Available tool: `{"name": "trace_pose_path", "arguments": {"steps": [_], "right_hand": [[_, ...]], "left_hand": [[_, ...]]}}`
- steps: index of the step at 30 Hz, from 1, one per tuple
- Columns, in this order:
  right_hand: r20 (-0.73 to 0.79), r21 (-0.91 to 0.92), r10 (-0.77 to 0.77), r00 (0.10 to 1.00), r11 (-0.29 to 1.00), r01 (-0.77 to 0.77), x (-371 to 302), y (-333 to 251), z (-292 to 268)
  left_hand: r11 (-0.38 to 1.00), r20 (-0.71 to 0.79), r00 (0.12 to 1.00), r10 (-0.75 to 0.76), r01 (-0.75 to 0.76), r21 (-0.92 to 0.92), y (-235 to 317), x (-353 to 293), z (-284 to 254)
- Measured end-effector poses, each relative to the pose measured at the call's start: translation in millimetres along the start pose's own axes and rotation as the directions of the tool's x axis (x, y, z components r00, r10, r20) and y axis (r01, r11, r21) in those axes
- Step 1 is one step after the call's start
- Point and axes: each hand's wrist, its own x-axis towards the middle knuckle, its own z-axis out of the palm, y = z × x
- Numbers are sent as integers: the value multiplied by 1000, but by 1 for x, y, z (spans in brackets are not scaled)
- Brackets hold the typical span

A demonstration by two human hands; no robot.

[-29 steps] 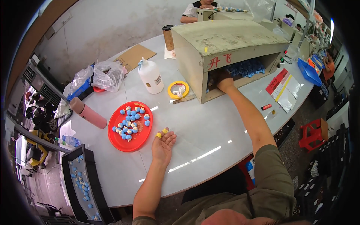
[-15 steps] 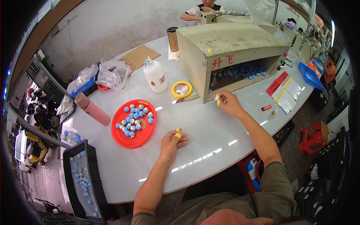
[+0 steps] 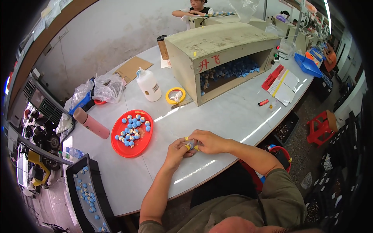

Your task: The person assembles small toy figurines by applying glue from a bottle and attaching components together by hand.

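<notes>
My left hand (image 3: pixel 177 152) and my right hand (image 3: pixel 208 142) meet over the near middle of the table, fingertips together. Yellow covers sit on some fingertips of both. Pinched between them is a small pale blue piece (image 3: pixel 190 146), mostly hidden by the fingers; its exact kind does not show. To the left, a red round plate (image 3: pixel 123 151) holds several small blue balls (image 3: pixel 134 125) with cream-coloured parts. Beyond my hands stands a beige heat-box-like cabinet (image 3: pixel 180 66), open at the front, with many blue pieces (image 3: pixel 229 72) inside.
A white squeeze bottle (image 3: pixel 149 86), yellow tape roll (image 3: pixel 171 101), pink flask (image 3: pixel 92 123) and brown tumbler (image 3: pixel 162 48) stand about. A black tray (image 3: pixel 74 194) with blue balls is at the left edge. Red-and-white packets (image 3: pixel 280 84) and a red lighter (image 3: pixel 263 103) lie right. A person sits opposite.
My right hand has come back from the cabinet's front corner to my left hand, and their fingertips now meet around the small piece. The whole view has shifted slightly.
</notes>
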Motion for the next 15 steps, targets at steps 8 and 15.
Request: {"name": "trace_pose_path", "arguments": {"steps": [8, 15], "right_hand": [[-993, -102, -119, 13, 787, -608, -116, 87, -96], [-933, 174, 355, -62, 292, -941, -168, 148, -155]], "left_hand": [[989, -97, 993, -60, 46, -143, 14, -3, -14], [988, -131, 990, -60, 40, -147, 7, 1, -18]]}}
